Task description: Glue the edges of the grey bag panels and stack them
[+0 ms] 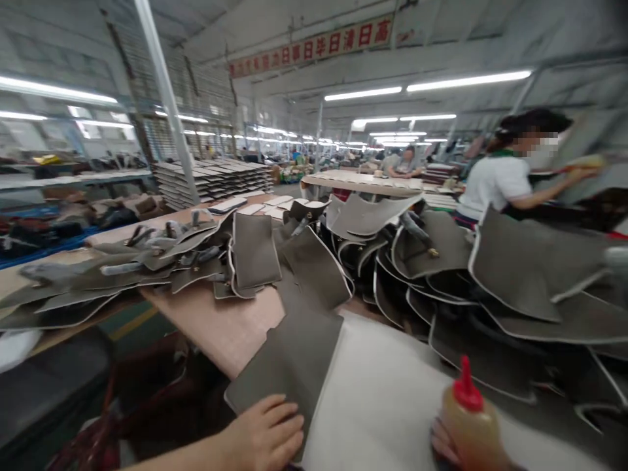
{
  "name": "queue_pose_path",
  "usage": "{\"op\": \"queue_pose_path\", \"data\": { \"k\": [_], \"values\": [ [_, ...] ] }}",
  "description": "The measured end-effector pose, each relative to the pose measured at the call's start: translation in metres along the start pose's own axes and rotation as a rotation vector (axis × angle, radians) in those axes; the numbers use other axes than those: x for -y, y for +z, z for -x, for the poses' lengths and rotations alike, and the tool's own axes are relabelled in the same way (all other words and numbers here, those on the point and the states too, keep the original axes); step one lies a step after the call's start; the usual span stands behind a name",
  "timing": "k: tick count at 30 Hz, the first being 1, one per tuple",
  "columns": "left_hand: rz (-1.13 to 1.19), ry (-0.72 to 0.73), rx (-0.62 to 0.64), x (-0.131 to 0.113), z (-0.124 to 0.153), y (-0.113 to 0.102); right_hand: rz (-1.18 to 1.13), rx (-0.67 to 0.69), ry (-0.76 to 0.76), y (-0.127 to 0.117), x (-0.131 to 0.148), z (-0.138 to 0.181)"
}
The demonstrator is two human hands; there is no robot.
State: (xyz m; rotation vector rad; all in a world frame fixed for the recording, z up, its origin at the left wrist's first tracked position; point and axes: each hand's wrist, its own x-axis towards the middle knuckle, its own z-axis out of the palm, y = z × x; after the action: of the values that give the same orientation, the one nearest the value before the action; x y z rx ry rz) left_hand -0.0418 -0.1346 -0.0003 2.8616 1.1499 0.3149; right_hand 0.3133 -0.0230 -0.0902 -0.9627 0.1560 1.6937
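Observation:
My left hand (267, 432) lies at the bottom of the view with its fingers resting flat on a dark grey-brown panel (297, 356). The panel looks like leather or coated fabric and has a pale edge. Beside it, on the right, spreads a white sheet or board (377, 392). Over that white surface my right hand (443, 439) is wrapped around a squeeze bottle (473, 425) of yellowish liquid. Its red nozzle (466, 387) points up. The bottle covers most of that hand's fingers.
Grey-brown panels with pale edges (530, 261) are heaped at the right. More panels with wrapped straps (147, 255) lie at the left on the pinkish table (220, 320). Flat stacked pieces (216, 180) stand behind. A co-worker in a white shirt (495, 180) stands at the right.

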Motion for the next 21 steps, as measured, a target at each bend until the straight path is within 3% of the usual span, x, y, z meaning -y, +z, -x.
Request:
{"op": "queue_pose_path", "data": {
  "k": [3,8,11,15,21],
  "values": [
    [0.136,-0.053,0.061,-0.008,-0.013,0.012,0.105,0.21,0.049,-0.007,0.004,0.004],
    [0.103,-0.587,0.117,0.002,-0.065,0.015,-0.046,0.366,-0.17,0.004,-0.011,0.042],
    [0.037,-0.787,0.198,0.015,-0.097,0.029,-0.062,0.39,-0.184,0.007,-0.017,0.055],
    [0.016,-0.858,0.249,0.03,-0.116,0.042,-0.05,0.387,-0.171,0.004,-0.016,0.05],
    [0.209,-0.814,0.233,0.048,-0.109,0.043,0.122,0.329,-0.265,0.005,-0.017,0.047]
  ]
}}
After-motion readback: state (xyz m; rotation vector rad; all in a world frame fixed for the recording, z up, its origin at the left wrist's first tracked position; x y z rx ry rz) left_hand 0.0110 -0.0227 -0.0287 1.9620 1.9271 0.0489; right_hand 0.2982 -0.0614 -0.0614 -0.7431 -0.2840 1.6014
